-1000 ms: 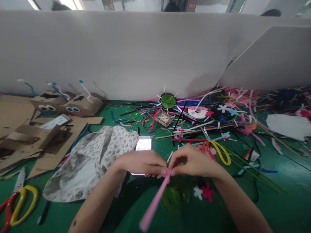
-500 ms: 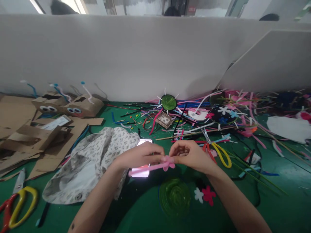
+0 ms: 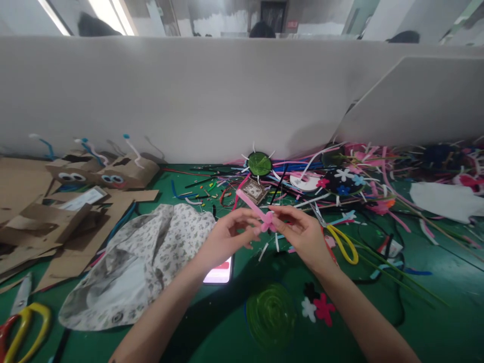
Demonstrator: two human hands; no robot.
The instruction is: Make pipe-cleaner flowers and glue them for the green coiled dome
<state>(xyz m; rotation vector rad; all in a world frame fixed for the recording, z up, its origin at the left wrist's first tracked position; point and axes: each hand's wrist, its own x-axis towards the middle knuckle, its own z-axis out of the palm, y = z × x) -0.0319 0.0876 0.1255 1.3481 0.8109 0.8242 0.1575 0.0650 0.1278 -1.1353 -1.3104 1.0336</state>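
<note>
Between my two hands is a small pink pipe-cleaner flower [image 3: 268,222], its straight tail sticking up and to the left. My right hand [image 3: 304,229] pinches the flower's right side between thumb and fingers. On the other side, the thumb and fingertips of my left hand [image 3: 234,233] close around the left edge, next to the base of the tail. Below them on the green table lies a round green coil [image 3: 270,315]. To its right are a white flower [image 3: 309,309], a red-pink flower [image 3: 324,308] and a black flower [image 3: 311,291]. A lit phone [image 3: 218,275] lies partly under my left forearm.
A patterned cloth hat [image 3: 151,262] and scissors [image 3: 28,322] lie at left, with cardboard pieces [image 3: 75,242] behind. Yellow-and-red-handled scissors [image 3: 344,244] are at right. Pipe cleaners and finished flower discs [image 3: 344,181] pile up along the white partition [image 3: 189,101].
Both hands have lifted the pink flower slightly upward and turned it. Its tail, which pointed left and low, now points up and left. My left fingers have spread a little.
</note>
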